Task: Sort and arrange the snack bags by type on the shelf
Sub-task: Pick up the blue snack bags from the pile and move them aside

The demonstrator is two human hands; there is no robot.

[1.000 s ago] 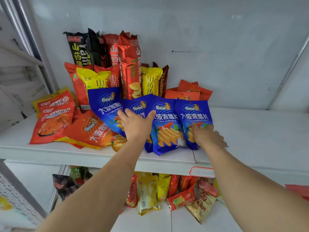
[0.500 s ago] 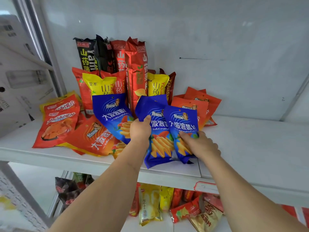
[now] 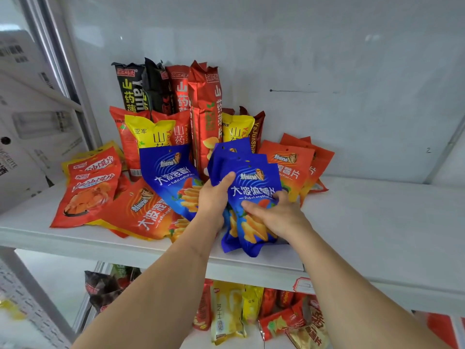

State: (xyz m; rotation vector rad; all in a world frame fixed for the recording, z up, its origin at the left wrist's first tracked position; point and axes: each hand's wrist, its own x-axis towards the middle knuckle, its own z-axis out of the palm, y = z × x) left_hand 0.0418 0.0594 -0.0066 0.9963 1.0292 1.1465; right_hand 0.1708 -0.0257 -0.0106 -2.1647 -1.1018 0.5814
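A stack of blue wavy-chip bags is held between both hands above the white shelf. My left hand grips the stack's left edge with the thumb on the front. My right hand grips its lower right side. Another blue bag leans to the left of my left hand. Orange wavy-chip bags lie at the left and lean at the right. Tall black, red and yellow yam-chip bags stand at the back.
Red and yellow snack bags lie at the shelf's far left. The right half of the shelf is bare white surface. The lower shelf holds several mixed bags. A metal upright and cardboard boxes stand on the left.
The blue bags, spread out a second ago, have been gathered into one stack between my hands. The orange bags behind at the right have come into full view.
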